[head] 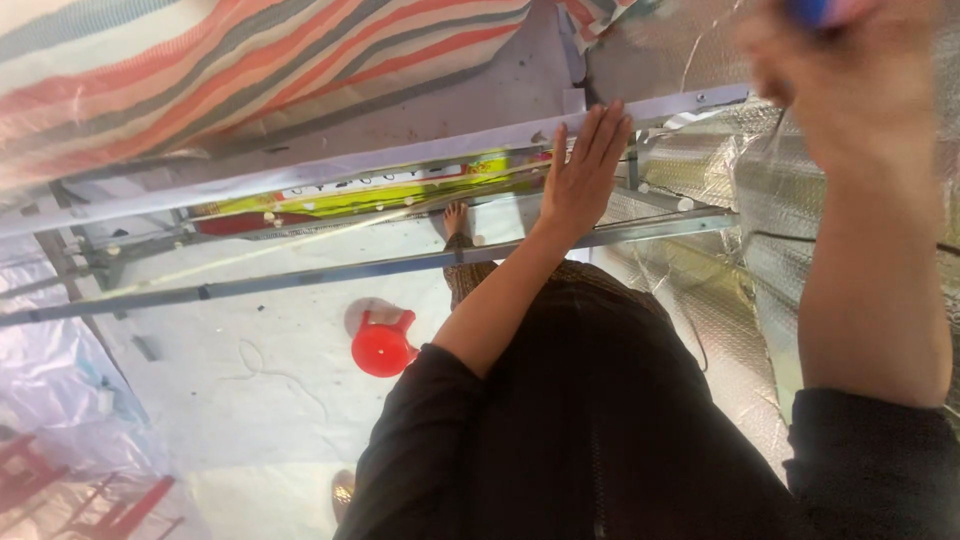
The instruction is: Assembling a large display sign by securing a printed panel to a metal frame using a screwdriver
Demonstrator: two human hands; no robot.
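Only the head view here, looking straight down the person's dark-sleeved front to the floor.

The left hand [583, 172] is laid flat and fully open, fingers together, palm pressed on the pale metal rail [400, 155] that runs across the frame from the left towards the far right. It isn't gripping anything, just bracing against the rail. The right hand [845, 85] is up close to the camera on the right and pretty blurred. It looks curled around something small and blue [808, 10] at the top edge, but I honestly can't tell what that thing is or how tight the hold is.

Just right of the rail sits the silver foil insulation sheet [720, 170], crinkled and draped down the right side. A second, lower steel bar [300, 278] runs parallel nearer the body. Beyond the rail there's a yellow-green printed panel [350, 195], and a striped tarp [200, 70] fills the far left top.

Down on the white floor: a red plastic stool [382, 345] and a bare foot [456, 217].

My read: this looks like the steadying stage, one palm pinning the frame while the other brings the blue item up to the foil edge. Whatever comes next would want that left palm kept firm and the right lined up with the rail.
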